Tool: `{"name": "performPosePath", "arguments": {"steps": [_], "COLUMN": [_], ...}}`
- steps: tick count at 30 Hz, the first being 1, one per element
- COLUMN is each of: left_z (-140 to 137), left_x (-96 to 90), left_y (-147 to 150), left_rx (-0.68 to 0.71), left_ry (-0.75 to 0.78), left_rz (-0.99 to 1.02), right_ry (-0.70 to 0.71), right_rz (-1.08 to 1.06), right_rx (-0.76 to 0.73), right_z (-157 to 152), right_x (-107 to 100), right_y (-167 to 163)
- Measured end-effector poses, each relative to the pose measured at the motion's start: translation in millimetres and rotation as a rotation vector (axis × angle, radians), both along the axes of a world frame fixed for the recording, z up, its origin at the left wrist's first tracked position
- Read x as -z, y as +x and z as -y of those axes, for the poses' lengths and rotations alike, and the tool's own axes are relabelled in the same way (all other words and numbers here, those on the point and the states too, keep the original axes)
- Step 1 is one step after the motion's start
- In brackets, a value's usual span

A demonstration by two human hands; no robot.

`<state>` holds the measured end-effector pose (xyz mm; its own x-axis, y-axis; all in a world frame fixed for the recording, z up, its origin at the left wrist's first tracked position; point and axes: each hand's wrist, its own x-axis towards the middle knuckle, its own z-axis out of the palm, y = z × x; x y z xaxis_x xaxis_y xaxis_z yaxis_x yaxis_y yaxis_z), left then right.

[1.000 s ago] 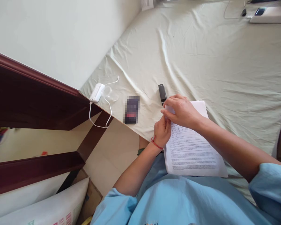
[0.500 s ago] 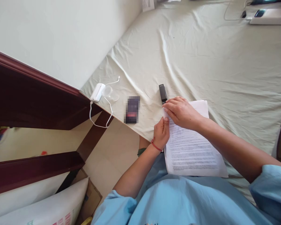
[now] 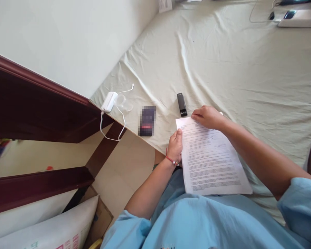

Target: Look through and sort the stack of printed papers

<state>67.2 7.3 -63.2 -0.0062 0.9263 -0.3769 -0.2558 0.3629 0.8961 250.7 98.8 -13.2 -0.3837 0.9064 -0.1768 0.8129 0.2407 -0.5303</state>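
At the far left stands a dark red-brown wooden panel (image 3: 31, 103), and beneath it, in the lower corner, lies a white sack with coloured print (image 3: 54, 226). Next, near the edge of the pale green cloth (image 3: 230, 69), there is a small white plastic device (image 3: 109, 102) with a white cable, and just beside it a clear round plastic piece (image 3: 120, 101). Then comes a dark rectangular object (image 3: 147, 121) with a reddish band; it is blurred, so I cannot tell what it is.

The left hand (image 3: 175, 143), with a red thread bracelet (image 3: 172, 161) at its wrist, holds the left edge of a stack of white printed paper sheets (image 3: 209, 166), its thumb lying on top. A black oblong stapler-like tool (image 3: 181, 104) lies just beyond the stack's upper left corner, untouched. The stack lies directly before the person's body. The right hand (image 3: 206, 117) rests at its top edge, fingers close together; whether they pinch the paper, I cannot tell.

In my judgement, the step in hand is steadying and evening the sheets. The next move calls for a firm left hold, so that the edges do not slip apart.
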Motion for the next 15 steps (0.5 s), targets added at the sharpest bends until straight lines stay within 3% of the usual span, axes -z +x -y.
{"name": "performPosePath", "arguments": {"steps": [7,15], "left_z": [-6.4,-8.5], "left_x": [-2.5,-1.2], "left_y": [-0.3,-0.7], "left_rx": [-0.050,-0.053], "left_ry": [-0.180,-0.219], "left_rz": [0.035,-0.013], "right_ry": [-0.053,-0.009], "right_rz": [0.161,0.160], "right_rx": [0.037,0.035], "right_z": [-29.0,-52.8], "right_x": [8.0,16.6], "right_y": [-14.1,-11.6]}}
